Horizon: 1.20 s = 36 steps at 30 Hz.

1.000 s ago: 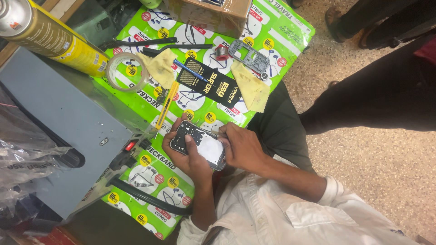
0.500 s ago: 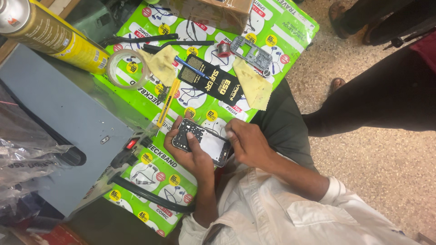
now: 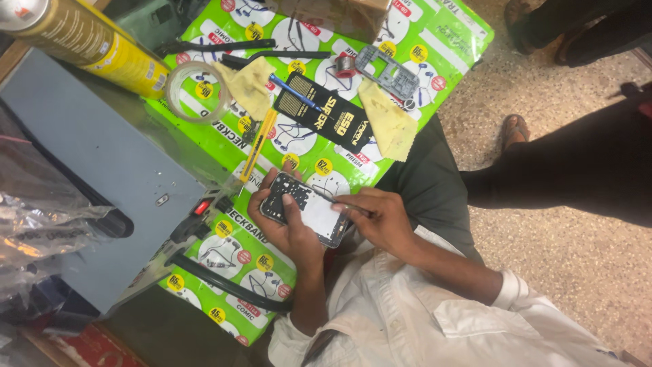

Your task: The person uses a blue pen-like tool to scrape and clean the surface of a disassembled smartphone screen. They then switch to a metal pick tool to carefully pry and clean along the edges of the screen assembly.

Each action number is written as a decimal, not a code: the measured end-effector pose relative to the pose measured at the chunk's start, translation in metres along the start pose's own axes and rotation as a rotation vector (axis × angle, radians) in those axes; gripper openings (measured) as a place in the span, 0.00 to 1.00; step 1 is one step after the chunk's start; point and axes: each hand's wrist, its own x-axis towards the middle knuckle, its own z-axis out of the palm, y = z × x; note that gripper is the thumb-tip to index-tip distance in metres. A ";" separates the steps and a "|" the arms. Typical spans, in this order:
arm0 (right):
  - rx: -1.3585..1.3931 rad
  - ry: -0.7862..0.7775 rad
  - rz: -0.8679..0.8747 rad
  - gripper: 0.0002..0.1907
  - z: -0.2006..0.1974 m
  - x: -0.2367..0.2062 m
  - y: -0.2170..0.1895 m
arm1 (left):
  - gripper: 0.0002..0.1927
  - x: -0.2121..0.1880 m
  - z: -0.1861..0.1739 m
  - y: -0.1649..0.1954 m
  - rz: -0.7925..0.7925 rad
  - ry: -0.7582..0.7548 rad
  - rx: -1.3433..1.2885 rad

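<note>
My left hand (image 3: 288,231) holds a small opened keypad phone (image 3: 302,209) from below, with the thumb resting on its face. My right hand (image 3: 382,219) pinches a thin metal tool (image 3: 331,199) whose tip touches the phone's upper edge. Both hands are just above a green printed sheet (image 3: 435,47) that covers the work surface. My white shirt sleeve fills the lower part of the view.
On the sheet lie a clear tape roll (image 3: 197,92), two yellow cloths (image 3: 388,122), a black packet (image 3: 329,114), a grey phone frame (image 3: 387,71) and a yellow-handled tool (image 3: 258,146). A yellow spray can (image 3: 88,41) lies top left. A grey box (image 3: 88,163) and black cable (image 3: 224,284) sit left. Another person's foot (image 3: 516,129) is right.
My right hand has moved the thin tool's tip onto the phone's upper edge. The left hand keeps hold of the phone. Another person's foot has come into view at the right.
</note>
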 end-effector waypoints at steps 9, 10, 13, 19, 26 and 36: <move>-0.135 0.132 -0.137 0.07 0.004 0.001 0.009 | 0.14 -0.004 0.004 -0.004 0.090 -0.035 0.120; -0.161 0.150 -0.169 0.06 0.005 0.001 0.008 | 0.13 -0.004 0.004 -0.004 0.092 -0.037 0.117; -0.201 0.158 -0.249 0.08 0.008 0.002 0.007 | 0.14 -0.005 0.008 -0.005 0.062 -0.014 0.024; -0.264 0.127 -0.243 0.08 0.007 0.002 0.021 | 0.14 -0.002 0.007 -0.006 0.044 -0.013 0.092; -0.008 0.142 -0.005 0.20 -0.017 0.003 0.045 | 0.16 -0.002 0.001 -0.008 -0.026 0.012 0.192; 0.256 0.110 0.281 0.09 -0.055 0.004 0.018 | 0.16 -0.001 0.001 -0.009 -0.016 -0.007 0.181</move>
